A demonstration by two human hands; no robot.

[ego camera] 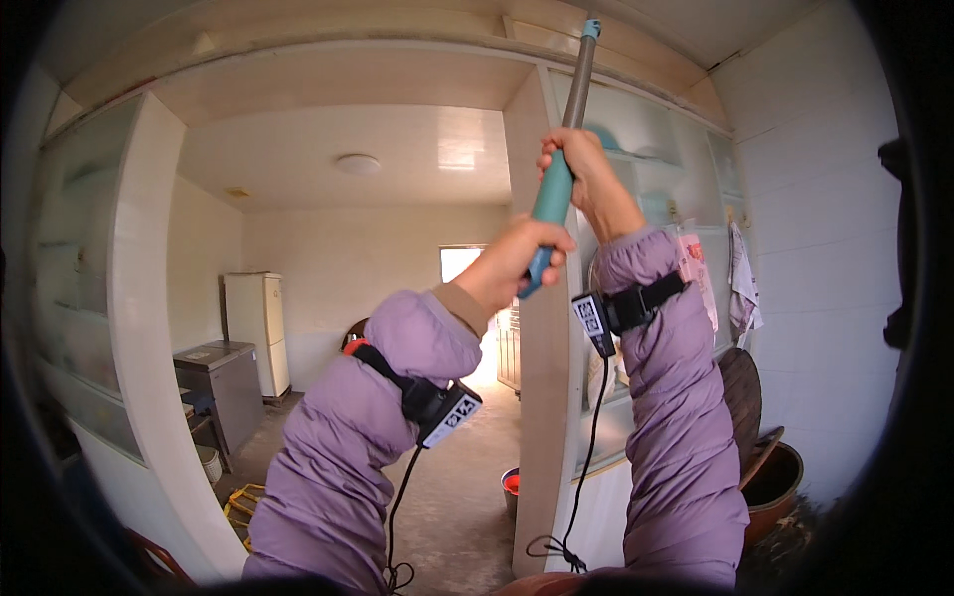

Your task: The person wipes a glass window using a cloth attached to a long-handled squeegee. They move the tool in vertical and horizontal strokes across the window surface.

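Both of my hands grip one long pole [580,82] that is raised up and slightly to the right. My right hand [583,167] is the higher one, closed around the top of the green grip [551,195]. Lower down, my left hand [518,257] wraps the handle just above its blue end [532,277]. The grey shaft rises past a light-blue collar [591,30] towards the ceiling. Its far end lies beyond the top of the view.
Frosted-glass cabinets [641,190] flank the doorway, whose right post [540,417] stands close by. On the right, a cloth [741,283] hangs above a brown vat [771,484]. Through the opening are a refrigerator [257,335], a grey chest [223,395] and a bucket [510,488].
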